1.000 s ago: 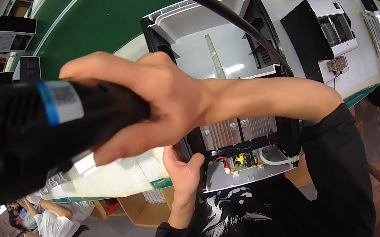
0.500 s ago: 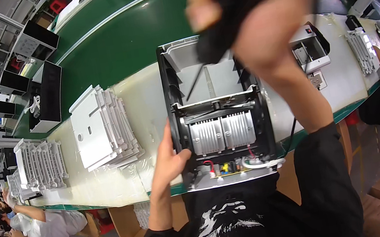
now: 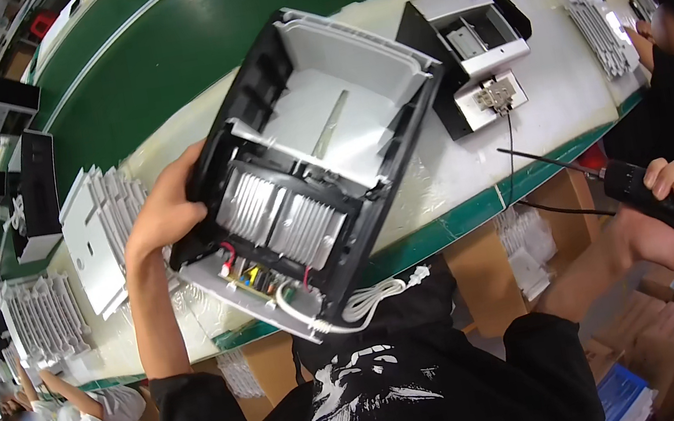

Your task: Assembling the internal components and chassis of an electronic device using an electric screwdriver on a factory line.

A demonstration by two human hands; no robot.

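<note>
My left hand (image 3: pixel 165 205) grips the left edge of an open black-and-white appliance housing (image 3: pixel 393 201), thumb over its rim. The housing is turned askew at the near edge of the bench. Inside it are ribbed silver heating fins (image 3: pixel 302 232) and a small circuit board (image 3: pixel 252 280) with red wires. A coiled white power cord (image 3: pixel 370 299) hangs at its near corner. Away to the lower right, my right hand (image 3: pixel 657 233) is closed around a black electric screwdriver (image 3: pixel 628 183), its long bit pointing left, apart from the housing.
Stacked white panels (image 3: pixel 93 242) and slatted white parts (image 3: pixel 43 318) stand left. A black-and-white unit (image 3: pixel 460 16) and a metal clamp fixture (image 3: pixel 499 94) sit right. Behind runs a green conveyor belt (image 3: pixel 177 54). Cardboard boxes (image 3: pixel 482 275) stand below; people work at both sides.
My right hand has swung the screwdriver from above the housing down to the lower right. The housing, held by my left hand, has turned clockwise, and its cord now hangs loose.
</note>
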